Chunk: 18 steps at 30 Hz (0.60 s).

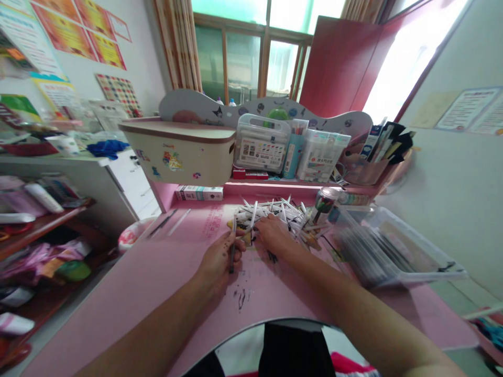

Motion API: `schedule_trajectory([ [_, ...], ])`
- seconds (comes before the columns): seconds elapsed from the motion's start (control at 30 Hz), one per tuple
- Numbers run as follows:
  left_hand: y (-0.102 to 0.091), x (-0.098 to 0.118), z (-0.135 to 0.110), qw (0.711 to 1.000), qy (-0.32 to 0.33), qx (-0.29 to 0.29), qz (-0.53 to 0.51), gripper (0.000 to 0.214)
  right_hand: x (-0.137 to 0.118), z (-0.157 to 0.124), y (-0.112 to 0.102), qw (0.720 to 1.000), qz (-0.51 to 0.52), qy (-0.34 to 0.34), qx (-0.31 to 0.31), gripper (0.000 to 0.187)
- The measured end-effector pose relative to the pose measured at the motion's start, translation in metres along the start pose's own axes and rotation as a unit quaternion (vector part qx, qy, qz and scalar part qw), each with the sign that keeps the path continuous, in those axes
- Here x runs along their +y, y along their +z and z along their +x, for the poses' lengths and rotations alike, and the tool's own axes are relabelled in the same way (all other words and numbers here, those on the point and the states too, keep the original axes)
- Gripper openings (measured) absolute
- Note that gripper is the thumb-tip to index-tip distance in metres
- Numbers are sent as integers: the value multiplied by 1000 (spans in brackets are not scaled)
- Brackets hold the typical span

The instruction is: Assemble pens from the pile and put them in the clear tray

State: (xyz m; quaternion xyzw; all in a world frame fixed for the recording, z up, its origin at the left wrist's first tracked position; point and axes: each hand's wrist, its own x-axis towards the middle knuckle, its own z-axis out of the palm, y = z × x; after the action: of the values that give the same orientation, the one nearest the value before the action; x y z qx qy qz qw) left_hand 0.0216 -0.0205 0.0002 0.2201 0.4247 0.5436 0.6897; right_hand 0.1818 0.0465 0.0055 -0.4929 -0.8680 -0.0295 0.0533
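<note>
My left hand [225, 253] is closed around a slim pen [232, 256] with a dark grey lower end, held nearly upright over the pink desk. Ink stains show on this hand. At the near edge of a heap of white pen parts [288, 210] is my right hand [273, 231], its fingers bent down and pressed together; what they grip, if anything, I cannot make out. A few dark pieces [272, 256] lie just below it. To the right stands a clear plastic box [428, 272] holding many thin pens or tubes.
Two slim sticks [168, 222] lie at the desk's left. A clear jar [325, 201] stands behind the heap. The shelf above carries a cream bin [181, 157], a marker case [261, 146] and a pen holder [361, 170]. Black ink marks [240, 298] stain the pink desk [176, 267].
</note>
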Motion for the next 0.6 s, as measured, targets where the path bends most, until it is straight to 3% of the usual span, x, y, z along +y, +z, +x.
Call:
schedule_trajectory([
  [0.23,-1,-3,1,1000,-11,4,25,11,3,-1,4,1000,14,-23,0,15],
  [0.43,-1,-4,-1,998,-11,-38,40,12,19,0,-5,983,167,-6,79,13],
  [0.5,0,-5,-3,997,-12,-55,60,12,22,-1,-9,941,306,32,139,16],
  [0.53,1,-5,-5,995,-12,-61,73,12,21,-1,-11,898,405,52,165,18],
  [0.6,4,-6,-8,993,-7,-70,93,14,18,-3,-15,786,586,84,179,23],
])
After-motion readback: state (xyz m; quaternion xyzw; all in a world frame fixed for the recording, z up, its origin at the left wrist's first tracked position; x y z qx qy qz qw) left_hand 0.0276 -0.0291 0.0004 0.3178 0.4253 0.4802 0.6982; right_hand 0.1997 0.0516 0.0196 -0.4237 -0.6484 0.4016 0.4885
